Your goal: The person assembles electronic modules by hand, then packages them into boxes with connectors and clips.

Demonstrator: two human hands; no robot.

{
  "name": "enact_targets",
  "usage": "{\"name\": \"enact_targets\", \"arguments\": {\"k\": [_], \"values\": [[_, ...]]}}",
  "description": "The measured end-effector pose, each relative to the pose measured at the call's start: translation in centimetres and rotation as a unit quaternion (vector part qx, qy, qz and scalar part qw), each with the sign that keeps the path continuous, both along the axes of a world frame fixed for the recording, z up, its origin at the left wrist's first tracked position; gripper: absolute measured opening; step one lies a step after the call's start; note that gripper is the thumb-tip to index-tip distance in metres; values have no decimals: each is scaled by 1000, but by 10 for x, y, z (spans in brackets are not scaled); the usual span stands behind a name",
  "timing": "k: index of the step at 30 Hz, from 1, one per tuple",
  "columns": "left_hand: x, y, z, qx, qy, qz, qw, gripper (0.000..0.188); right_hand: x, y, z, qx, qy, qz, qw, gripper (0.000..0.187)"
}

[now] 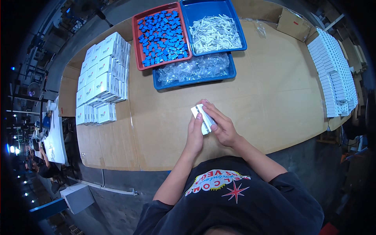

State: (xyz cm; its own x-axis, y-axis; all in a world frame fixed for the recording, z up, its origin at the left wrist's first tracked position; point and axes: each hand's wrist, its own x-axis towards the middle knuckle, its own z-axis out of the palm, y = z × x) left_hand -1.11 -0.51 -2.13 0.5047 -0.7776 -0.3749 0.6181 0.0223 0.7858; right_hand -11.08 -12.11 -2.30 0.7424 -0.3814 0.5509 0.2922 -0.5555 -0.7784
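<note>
A small white box (pixel 205 128) is held between my two hands, close to my body above the cardboard-covered table. A dark slit runs along its upper side; I cannot tell whether this is an open flap or a gap. My left hand (pixel 194 134) grips the box from the left, its thumb lying on the top. From the right, my right hand (pixel 224 129) wraps over it with the fingers pressed along its side. The palms hide the lower part of the box and anything inside it.
Beyond my hands stand a red tray (pixel 140 58) of blue plastic pieces, a blue tray (pixel 239 29) of white sticks and a lower blue tray (pixel 234 72) of clear plastic bags. White boxes (pixel 96 80) are stacked at left, more small boxes (pixel 333 74) at right. Cardboard walls (pixel 293 25) edge the table.
</note>
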Motion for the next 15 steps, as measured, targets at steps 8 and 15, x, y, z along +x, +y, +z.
{"name": "enact_targets", "arguments": {"k": [8, 15], "values": [[12, 1, -5, -61, -451, -28, 890, 97, 3, 13, 26, 554, 182, 10, 812, 49], [-1, -12, -18, -53, -464, 92, 879, 108, 15, 39, 22, 543, 120, -23, 831, 51]]}}
